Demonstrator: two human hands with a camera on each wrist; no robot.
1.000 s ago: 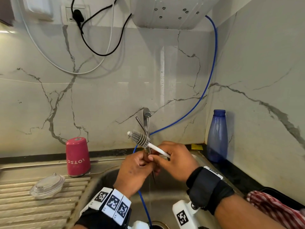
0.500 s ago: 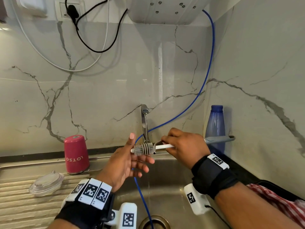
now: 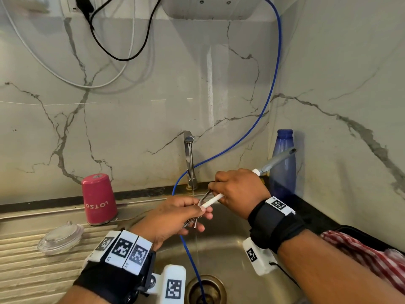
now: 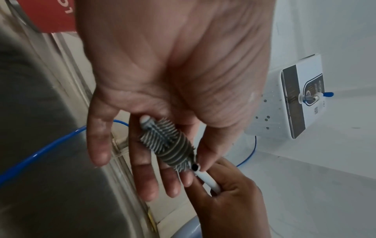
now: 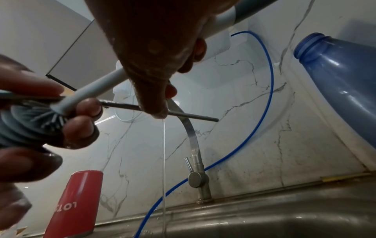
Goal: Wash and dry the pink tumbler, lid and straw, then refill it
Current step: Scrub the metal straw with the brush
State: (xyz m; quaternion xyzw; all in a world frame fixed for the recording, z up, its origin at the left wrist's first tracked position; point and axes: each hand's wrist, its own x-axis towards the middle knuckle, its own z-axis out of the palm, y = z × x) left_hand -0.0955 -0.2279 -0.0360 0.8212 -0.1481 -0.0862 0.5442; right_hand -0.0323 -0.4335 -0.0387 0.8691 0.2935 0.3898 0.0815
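Observation:
The pink tumbler (image 3: 99,199) stands upside down on the draining board left of the sink. Its clear lid (image 3: 60,238) lies in front of it. My left hand (image 3: 197,218) holds the thin metal straw (image 5: 183,115) against the grey bristle head of a bottle brush (image 4: 171,145), thumb on top and fingers beneath. My right hand (image 3: 219,194) grips the brush's white handle (image 3: 211,201), whose grey end points up to the right. Both hands are over the sink, under a thin stream from the tap (image 3: 189,159).
A blue bottle (image 3: 283,165) stands uncapped in the corner behind my right hand. A blue hose (image 3: 252,128) runs from the wall unit down into the sink drain (image 3: 206,288). A red checked cloth (image 3: 361,255) lies at the right. The steel sink (image 3: 230,255) is below.
My left hand has gone from open against the brush head to holding the head and the straw. Both hands sit lower, and the brush handle now tilts up to the right.

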